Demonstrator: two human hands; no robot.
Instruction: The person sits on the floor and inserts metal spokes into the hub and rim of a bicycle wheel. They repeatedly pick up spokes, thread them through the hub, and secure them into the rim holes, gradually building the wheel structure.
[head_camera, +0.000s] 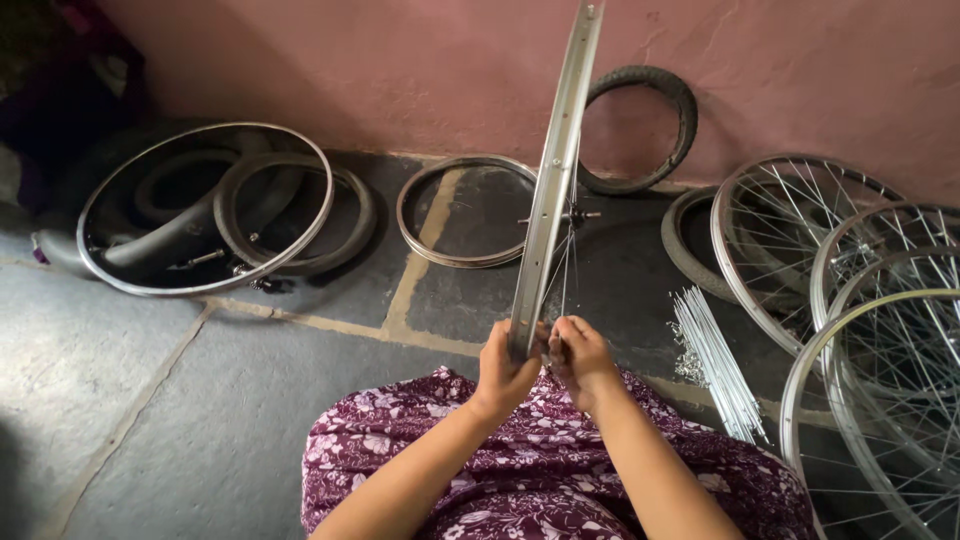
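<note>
A silver bicycle wheel rim (553, 180) stands upright on edge in front of me, seen nearly edge-on, with thin spokes running to its hub (574, 214). My left hand (505, 370) grips the rim's lower part. Right beside it, my right hand (578, 358) pinches something small at the rim's inner side, where a spoke ends; the fingers hide what it is. Both hands are above my lap, which is covered in purple floral cloth.
A bundle of loose spokes (715, 362) lies on the stone floor at right, next to several spoked wheels (800, 250). A bare rim (465, 212), a tyre (640, 130) against the pink wall, and rims with tubes (205, 205) lie at left.
</note>
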